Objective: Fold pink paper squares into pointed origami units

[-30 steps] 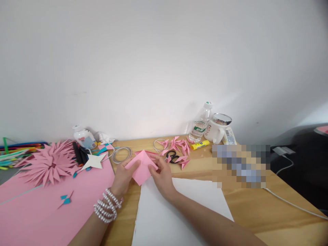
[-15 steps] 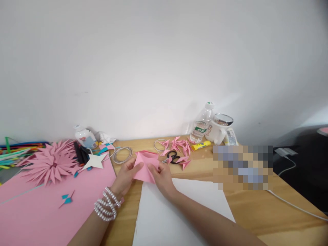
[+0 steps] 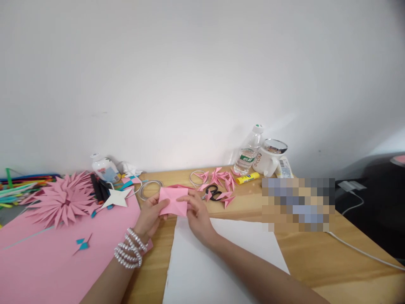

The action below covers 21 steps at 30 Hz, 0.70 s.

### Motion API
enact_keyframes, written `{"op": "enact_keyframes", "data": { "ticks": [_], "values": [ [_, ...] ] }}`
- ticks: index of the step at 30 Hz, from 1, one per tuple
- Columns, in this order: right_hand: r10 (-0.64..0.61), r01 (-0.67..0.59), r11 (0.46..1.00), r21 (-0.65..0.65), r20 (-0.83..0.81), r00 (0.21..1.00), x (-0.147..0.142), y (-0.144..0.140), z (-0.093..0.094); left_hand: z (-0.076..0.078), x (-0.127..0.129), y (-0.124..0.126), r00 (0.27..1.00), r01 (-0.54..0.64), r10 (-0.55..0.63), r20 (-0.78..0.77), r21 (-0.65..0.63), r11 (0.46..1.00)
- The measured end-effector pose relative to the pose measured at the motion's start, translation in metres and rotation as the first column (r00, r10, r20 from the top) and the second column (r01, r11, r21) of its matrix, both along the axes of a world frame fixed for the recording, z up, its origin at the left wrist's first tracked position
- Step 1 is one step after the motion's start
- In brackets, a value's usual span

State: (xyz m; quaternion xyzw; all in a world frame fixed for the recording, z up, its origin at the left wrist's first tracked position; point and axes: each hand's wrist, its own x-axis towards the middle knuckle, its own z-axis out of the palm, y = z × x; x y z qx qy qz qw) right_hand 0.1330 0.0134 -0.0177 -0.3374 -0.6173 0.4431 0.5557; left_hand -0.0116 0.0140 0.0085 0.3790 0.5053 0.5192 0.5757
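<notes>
With both hands, left hand and right hand, we now pinch the pink paper folded flatter than a second ago, above the bench, scissors at two o'clock, so the crease seems set.

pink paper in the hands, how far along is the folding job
Done: a big pink flower lies at the left, and a pile of folded pink pieces sits by the scissors. In hand: left hand and right hand hold one pink paper, partly folded. Left: it lacks the pile's pointed shape.
</notes>
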Motion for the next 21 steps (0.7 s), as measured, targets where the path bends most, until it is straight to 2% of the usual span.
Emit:
{"op": "enact_keyframes", "data": {
  "ticks": [3,5,9,12,15,18,21],
  "values": [
    [0.071,-0.070,0.996,-0.054,0.000,0.998,-0.002,-0.002,0.000,0.001,0.000,0.000,1.000,0.019,-0.019,-0.004,-0.006,1.000],
    [0.080,-0.083,0.992,-0.094,-0.037,0.996,-0.003,-0.002,0.001,0.004,0.000,-0.001,0.999,0.035,-0.035,0.014,-0.009,0.999],
    [0.062,-0.071,0.993,-0.091,-0.089,0.994,-0.003,0.000,0.002,0.009,0.003,-0.003,0.997,0.077,-0.076,0.031,-0.022,0.997],
    [-0.014,0.010,0.998,-0.066,-0.061,0.998,0.000,0.003,0.003,0.012,0.006,-0.006,0.994,0.096,-0.097,0.042,0.011,0.995],
    [-0.154,0.151,0.983,-0.101,-0.030,0.988,0.003,0.005,0.002,0.015,0.011,-0.009,0.994,0.071,-0.081,0.078,0.122,0.990],
    [-0.257,0.253,0.959,-0.128,-0.017,0.966,0.005,0.006,0.002,0.014,0.014,-0.010,0.992,0.124,-0.121,-0.024,0.197,0.973],
    [-0.267,0.266,0.957,-0.117,0.004,0.964,0.004,0.005,0.003,0.006,0.012,-0.008,0.969,0.171,-0.132,-0.210,0.184,0.968]
  ]
}}
